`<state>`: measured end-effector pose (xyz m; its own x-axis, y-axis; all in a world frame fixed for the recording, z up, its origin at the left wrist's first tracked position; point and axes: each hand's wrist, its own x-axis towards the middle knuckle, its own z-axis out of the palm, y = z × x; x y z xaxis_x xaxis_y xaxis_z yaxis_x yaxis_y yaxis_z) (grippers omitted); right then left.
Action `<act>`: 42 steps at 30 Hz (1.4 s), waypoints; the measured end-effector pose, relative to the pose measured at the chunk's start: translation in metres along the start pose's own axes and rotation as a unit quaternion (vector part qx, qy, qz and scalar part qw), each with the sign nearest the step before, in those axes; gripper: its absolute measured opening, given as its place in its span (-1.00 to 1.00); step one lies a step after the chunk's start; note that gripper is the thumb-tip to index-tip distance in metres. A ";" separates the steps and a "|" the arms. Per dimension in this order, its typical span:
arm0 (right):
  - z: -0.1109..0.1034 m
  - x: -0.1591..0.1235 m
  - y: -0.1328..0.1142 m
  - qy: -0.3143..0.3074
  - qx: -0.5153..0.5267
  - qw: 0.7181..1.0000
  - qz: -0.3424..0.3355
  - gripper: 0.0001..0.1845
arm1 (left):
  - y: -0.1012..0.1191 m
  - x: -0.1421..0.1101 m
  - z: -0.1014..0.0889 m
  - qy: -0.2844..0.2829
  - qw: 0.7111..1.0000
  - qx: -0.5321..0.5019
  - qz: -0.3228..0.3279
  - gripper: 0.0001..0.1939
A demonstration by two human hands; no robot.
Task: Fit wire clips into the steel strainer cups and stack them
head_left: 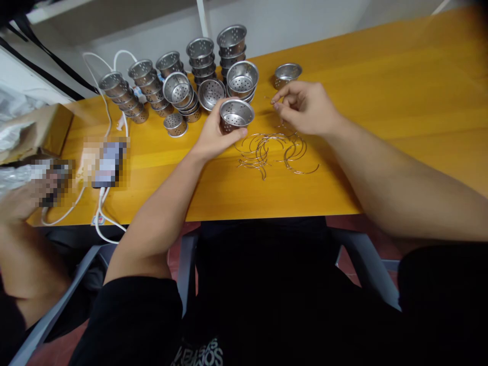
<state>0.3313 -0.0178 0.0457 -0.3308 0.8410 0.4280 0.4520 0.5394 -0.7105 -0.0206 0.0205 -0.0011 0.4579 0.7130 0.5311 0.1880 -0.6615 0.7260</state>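
Yellow-brown wooden tabletop (pixel 400 101) runs across the frame, w/ a pale wall (pixel 267 25) behind it at top ctr. and reddish floor (pixel 346 264) showing below its front edge.

We've got our L hand (pixel 219 133) clamped on a perforated metal cup (pixel 236 116), held mouth up nr. ctr. frame, thumb along its near side. Our R hand (pixel 307 107) is just right of ctr., apart from the L hand, w/ thumb and fingers pinched on a thin wire (pixel 268 97); its full shape is too fine to tell.

Below and btwn. our hands we see a loose tangle of curved wires (pixel 263 152) on the wood, some overlapping, ends pointing various ways. Just behind the R hand, upper right of ctr., a lone cup (pixel 287 75) stands upright.

From upper left to top ctr. we see stacked cups (pixel 232 40) in several columns, some leaning; a small cup (pixel 175 125) sits upside down in front of them.

Left side: a pixelated phone-like item (pixel 110 165), white cables (pixel 99 223) around it, a cardboard box (pixel 57 127) w/ clear plastic (pixel 17 132) at upper left. At the far left edge, another person's hand (pixel 23 198) is at a dark item (pixel 57 183), also pixelated, so we can't ID it.
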 end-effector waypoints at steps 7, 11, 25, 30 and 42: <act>-0.001 0.000 -0.002 -0.009 0.008 1.000 -0.003 -0.36 | 0.016 -0.001 0.003 0.006 1.000 -0.015 -0.017 0.30; -0.001 -0.001 -0.003 -0.010 -0.002 1.000 0.009 -0.54 | 0.010 -0.004 0.004 0.004 1.000 -0.020 -0.020 0.28; 0.000 0.001 -0.022 -0.008 0.007 0.999 0.042 -0.72 | -0.010 0.001 0.002 -0.002 0.999 0.006 0.042 0.32; 0.000 0.002 -0.028 0.000 0.013 0.999 0.047 -0.67 | -0.013 0.000 0.003 0.013 0.999 0.011 0.034 0.25; 0.008 0.004 -0.039 0.043 0.041 0.998 -0.015 -0.67 | -0.018 -0.001 0.010 0.005 0.999 0.011 0.045 0.33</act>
<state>0.3058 -0.0361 0.0702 -0.2698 0.8274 0.4926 0.3724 0.5614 -0.7390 -0.0159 0.0294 -0.0184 0.4658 0.6526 0.5976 0.1663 -0.7279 0.6652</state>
